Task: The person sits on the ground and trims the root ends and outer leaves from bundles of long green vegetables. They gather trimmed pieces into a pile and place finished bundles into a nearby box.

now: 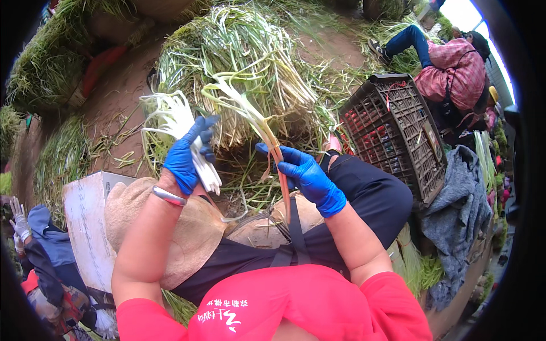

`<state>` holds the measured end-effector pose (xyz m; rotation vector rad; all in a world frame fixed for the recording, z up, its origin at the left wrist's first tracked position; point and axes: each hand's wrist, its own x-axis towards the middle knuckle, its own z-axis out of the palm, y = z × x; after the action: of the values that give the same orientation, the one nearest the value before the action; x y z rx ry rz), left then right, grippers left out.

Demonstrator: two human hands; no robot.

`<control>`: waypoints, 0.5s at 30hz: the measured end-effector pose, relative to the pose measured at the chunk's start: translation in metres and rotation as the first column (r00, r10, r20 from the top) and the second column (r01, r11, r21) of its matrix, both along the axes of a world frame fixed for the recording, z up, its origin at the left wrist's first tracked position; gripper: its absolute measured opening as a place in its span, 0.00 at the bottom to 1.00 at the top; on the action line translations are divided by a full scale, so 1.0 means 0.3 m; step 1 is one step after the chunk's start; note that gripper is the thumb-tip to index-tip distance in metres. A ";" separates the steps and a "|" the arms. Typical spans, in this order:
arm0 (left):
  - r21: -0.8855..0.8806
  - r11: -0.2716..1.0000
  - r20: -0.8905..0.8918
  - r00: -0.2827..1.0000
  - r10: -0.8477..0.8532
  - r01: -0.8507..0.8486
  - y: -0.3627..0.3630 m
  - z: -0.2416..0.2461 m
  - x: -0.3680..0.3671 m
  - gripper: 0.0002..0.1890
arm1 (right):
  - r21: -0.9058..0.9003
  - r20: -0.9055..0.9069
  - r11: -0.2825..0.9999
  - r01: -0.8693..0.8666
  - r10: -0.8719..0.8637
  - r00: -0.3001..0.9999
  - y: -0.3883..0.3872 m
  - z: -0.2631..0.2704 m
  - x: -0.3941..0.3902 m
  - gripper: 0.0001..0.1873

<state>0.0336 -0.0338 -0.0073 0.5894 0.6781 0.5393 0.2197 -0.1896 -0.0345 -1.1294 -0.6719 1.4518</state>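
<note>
My left hand (184, 155), in a blue glove, is closed around a bunch of peeled white stalks (206, 170) whose pale, curling ends fan out beyond the fingers. In my right hand (310, 177), also gloved in blue, a single long leafy stalk (265, 130) is held between thumb and fingers. Its leaf end is pale green and points away from me, while the lower part is reddish brown and hangs towards my lap. Just past both hands lies a large heap of leafy green stalks (239, 72) with whitish bases.
A brown plastic crate (384, 132) stands tilted at right, a grey cloth (458, 204) beside it. A white box (85, 230) is at left, next to a tan cloth (170, 217) over my leg. Other people sit at upper right (454, 72) and lower left (51, 255).
</note>
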 end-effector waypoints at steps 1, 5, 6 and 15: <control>0.081 0.997 -0.072 0.997 -0.011 0.017 -0.015 -0.010 0.006 0.21 | -0.016 0.007 1.000 0.003 -0.003 1.000 -0.001 -0.006 -0.011 0.19; 0.047 0.999 -0.147 0.989 -0.019 0.026 -0.030 -0.036 0.005 0.17 | -0.100 0.063 0.995 -0.009 0.016 0.998 -0.005 -0.044 -0.043 0.20; 0.045 0.998 -0.164 0.986 -0.025 0.033 -0.027 -0.041 0.006 0.17 | -0.070 0.066 0.997 -0.016 0.020 0.998 -0.005 -0.059 -0.048 0.19; 0.188 0.966 -0.140 0.978 -0.153 0.178 -0.023 -0.019 0.019 0.20 | -0.093 0.590 0.962 -0.258 0.262 0.763 0.008 -0.141 -0.109 0.18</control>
<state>0.0392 -0.0406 -0.0130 0.8663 0.6892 0.4188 0.1869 -0.1871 -0.0767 -1.5711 -1.3154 1.3103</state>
